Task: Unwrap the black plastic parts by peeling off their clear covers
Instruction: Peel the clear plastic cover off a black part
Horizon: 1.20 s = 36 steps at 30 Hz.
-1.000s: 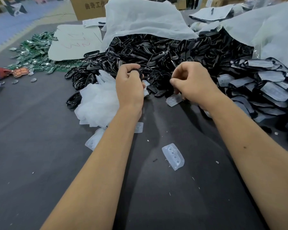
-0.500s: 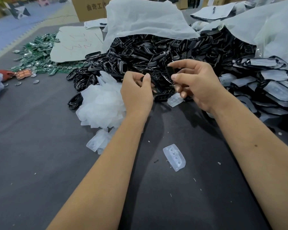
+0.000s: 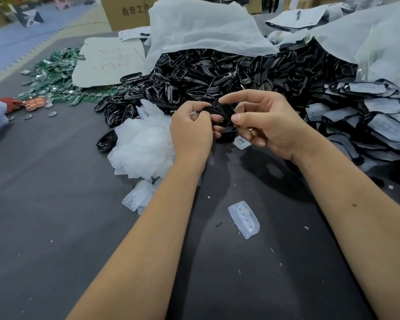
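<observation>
Hands are meeting above the dark table [image 3: 56, 215]: we are pinching one black plastic part [image 3: 222, 111] between our left hand [image 3: 191, 132] and right hand [image 3: 267, 125], fingers curled around it, near the peeled clear covers [image 3: 143, 144].

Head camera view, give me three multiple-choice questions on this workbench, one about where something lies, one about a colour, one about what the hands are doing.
1. Where does the heap of peeled clear covers lie?
A. Beside the left hand, on its outer side
B. On top of the cardboard box
C. Beyond the right forearm

2. What colour are the circuit boards at the far left of the table?
A. Red
B. Green
C. Yellow

3. What are the hands doing?
A. Both lie flat on the table
B. Only the right hand holds something
C. Both pinch one black part between them

Answers: 1 A, the white heap sits just outboard of the left hand. 2 B, the boards show green. 3 C, left and right hand each have a grip on the part, raised off the table.
</observation>
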Motion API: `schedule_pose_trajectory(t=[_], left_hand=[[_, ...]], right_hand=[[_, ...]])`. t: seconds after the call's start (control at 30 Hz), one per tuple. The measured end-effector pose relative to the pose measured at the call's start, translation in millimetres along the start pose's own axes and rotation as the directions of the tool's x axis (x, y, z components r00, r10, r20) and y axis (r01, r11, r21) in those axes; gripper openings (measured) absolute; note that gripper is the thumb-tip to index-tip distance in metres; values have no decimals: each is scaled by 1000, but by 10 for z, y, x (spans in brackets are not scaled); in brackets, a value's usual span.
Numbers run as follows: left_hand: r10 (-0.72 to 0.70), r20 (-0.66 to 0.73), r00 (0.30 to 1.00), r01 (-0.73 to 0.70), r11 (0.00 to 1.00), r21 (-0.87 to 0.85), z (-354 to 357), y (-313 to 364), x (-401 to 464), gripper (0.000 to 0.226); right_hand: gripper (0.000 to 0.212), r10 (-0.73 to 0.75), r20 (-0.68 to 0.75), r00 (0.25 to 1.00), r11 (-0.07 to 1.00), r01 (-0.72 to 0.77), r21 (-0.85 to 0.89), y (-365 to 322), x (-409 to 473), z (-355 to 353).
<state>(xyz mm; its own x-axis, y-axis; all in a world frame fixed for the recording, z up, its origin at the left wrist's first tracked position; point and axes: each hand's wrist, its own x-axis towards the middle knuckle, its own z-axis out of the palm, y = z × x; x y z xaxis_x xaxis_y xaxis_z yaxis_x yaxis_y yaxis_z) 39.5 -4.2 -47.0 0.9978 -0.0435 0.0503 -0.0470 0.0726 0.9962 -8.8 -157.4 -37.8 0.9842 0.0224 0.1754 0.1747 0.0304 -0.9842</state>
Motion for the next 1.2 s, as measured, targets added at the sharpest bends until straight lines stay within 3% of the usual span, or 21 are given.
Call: schedule_pose_trajectory(t=[0.23, 0.53, 0.83, 1.0, 1.2], left_hand=[[20, -57, 998, -19, 1000, 19, -22, -28, 21, 20], [-9, -66, 998, 7, 1000, -25, -19, -30, 46, 19], [-45, -59, 997, 40, 996, -80, -9, -39, 72, 16], [-53, -30, 998, 50, 994, -98, -15, -51, 66, 17], [-72, 3, 997, 72, 993, -95, -24, -38, 65, 18]], right_hand=[[41, 83, 196, 977, 996, -87, 13, 12, -22, -1], [39, 72, 203, 977, 996, -82, 40, 26, -1, -16], [29, 87, 86, 993, 996, -83, -41, 3, -13, 22], [39, 76, -23, 997, 997, -77, -29, -2, -4, 27], [9, 45, -332, 942, 998, -57, -27, 26, 42, 100]])
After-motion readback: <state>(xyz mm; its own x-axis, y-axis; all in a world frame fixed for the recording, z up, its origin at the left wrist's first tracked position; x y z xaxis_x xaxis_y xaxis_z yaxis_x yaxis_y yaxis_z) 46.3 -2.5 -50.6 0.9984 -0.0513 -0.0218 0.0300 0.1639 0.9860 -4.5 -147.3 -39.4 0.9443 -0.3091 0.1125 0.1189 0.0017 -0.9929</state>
